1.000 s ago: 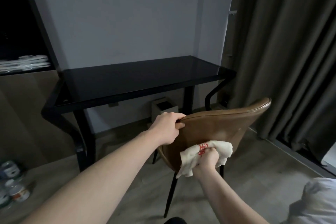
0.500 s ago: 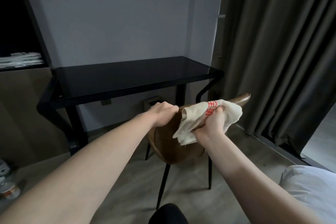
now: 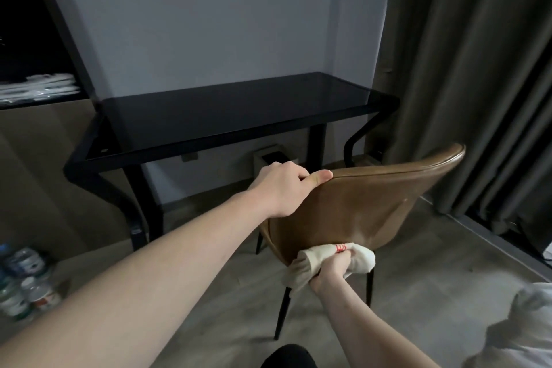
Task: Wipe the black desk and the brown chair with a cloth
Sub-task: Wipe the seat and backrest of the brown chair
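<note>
The left hand (image 3: 283, 188) is clamped over the top edge of the brown leather-look chair's curved backrest (image 3: 367, 206), thumb lying along the rim; the right hand (image 3: 331, 273) is closed round a bunched cream cloth with a red mark (image 3: 337, 258), pressed against the lower edge of the backrest's rear face. To do this pass well, I would keep that top grip firm so the shell cannot swing away; spread the cloth flatter so more of it meets the surface; and follow the curve in overlapping strokes right round the bottom seam. The glossy black worktop (image 3: 233, 110) stands beyond, against the wall, well apart from both hands; whether it is already wiped cannot be judged. The chair's seat and front face are hidden behind the backrest; the right fingertips are buried in cloth; the items at lower left are too blurred to name.
</note>
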`<act>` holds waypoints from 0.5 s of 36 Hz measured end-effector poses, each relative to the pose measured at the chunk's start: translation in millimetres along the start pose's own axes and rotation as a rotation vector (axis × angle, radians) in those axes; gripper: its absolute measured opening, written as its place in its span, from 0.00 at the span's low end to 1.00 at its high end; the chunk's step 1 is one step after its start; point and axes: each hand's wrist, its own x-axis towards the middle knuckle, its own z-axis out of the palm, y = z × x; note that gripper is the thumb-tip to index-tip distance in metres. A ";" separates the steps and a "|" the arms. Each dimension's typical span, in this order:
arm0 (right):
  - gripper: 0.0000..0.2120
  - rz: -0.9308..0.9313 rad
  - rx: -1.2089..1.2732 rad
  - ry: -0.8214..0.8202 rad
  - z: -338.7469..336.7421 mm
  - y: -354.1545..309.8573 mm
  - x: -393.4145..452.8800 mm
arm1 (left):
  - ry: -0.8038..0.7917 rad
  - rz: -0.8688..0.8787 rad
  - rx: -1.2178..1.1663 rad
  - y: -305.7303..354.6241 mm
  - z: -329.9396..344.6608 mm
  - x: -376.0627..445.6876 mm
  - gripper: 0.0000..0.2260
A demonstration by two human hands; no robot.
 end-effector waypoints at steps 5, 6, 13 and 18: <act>0.25 0.020 0.078 -0.056 -5.8 -5.2 26.3 | 0.003 0.003 -0.023 -0.9 -0.2 0.0 0.33; 0.25 0.030 0.089 -0.069 -3.8 -10.2 21.5 | 0.004 -0.001 -0.027 -0.6 -0.3 -0.8 0.33; 0.29 0.059 0.130 -0.155 7.8 -68.3 -65.9 | -0.070 -0.068 -0.075 7.9 -10.6 -8.5 0.30; 0.26 0.050 0.153 -0.413 8.3 -95.4 -113.6 | -0.119 -0.112 -0.120 12.0 -15.2 -13.5 0.30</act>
